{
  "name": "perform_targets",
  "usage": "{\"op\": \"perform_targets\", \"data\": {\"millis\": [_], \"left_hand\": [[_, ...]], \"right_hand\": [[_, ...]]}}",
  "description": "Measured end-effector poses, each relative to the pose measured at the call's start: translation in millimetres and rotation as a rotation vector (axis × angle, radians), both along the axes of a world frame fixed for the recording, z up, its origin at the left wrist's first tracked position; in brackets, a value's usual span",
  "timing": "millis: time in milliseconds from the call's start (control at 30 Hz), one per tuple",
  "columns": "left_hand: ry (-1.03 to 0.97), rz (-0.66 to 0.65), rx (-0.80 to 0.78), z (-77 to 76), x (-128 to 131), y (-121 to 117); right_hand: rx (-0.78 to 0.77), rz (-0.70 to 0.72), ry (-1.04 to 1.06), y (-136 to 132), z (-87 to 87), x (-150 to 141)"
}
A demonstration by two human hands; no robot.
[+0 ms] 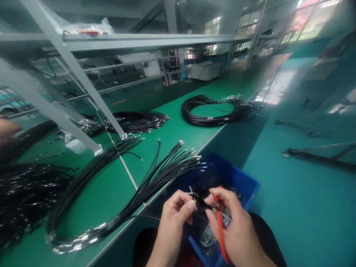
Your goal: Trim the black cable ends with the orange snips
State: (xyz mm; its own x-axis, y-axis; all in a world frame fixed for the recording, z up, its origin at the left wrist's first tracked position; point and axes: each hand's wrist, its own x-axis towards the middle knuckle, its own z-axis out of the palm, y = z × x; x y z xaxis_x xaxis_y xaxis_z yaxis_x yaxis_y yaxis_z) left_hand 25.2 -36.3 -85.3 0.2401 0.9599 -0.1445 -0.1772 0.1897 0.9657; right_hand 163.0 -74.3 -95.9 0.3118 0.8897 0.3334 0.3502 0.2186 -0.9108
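Observation:
My left hand is pinched, thumb against forefinger, over a blue bin. A thin black cable runs from the table towards this hand and passes out of sight behind it. What sits between the fingertips is small and blurred; it may be that cable's end. Close beside it, my right hand grips red-handled cutting pliers, whose jaws are partly hidden by the fingers. On the green table to the left lies a curved bundle of black cables with silvery tips and shiny wrapping.
The blue bin in front of me holds dark and clear loose pieces. Farther along lie two more cable coils. A blurred cable heap is at left, near another person's hand. Grey shelf posts stand on the table.

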Motion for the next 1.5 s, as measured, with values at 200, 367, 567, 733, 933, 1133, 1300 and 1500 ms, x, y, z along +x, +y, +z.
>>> {"op": "perform_targets", "data": {"millis": [200,367,567,733,933,1133,1300,1500], "left_hand": [[-0.035,0.066,0.074,-7.9,-1.0,5.3],[0.027,0.118,0.186,-8.0,1.4,2.9],[0.042,0.072,0.195,-3.8,5.2,1.1],[0.1,0.026,0.192,-5.0,5.1,2.7],[0.168,0.018,0.186,-5.5,4.6,3.5],[0.196,0.044,0.166,-7.1,6.2,5.5],[0.239,0.11,0.158,-8.3,7.9,4.3],[0.259,0.108,0.179,-7.9,10.8,2.1]], "right_hand": [[-0.515,0.344,0.589,-16.2,11.6,-3.2],[-0.746,0.444,0.72,-10.4,22.2,-3.0],[-0.727,0.496,0.734,-3.0,19.4,-2.5],[-0.689,0.442,0.636,0.4,13.6,-5.0],[-0.719,0.376,0.601,1.6,9.2,-5.4],[-0.756,0.472,0.621,-0.3,7.9,5.2],[-0.738,0.441,0.621,-4.7,6.8,7.7],[-0.791,0.522,0.621,-1.2,6.2,6.5]]}}
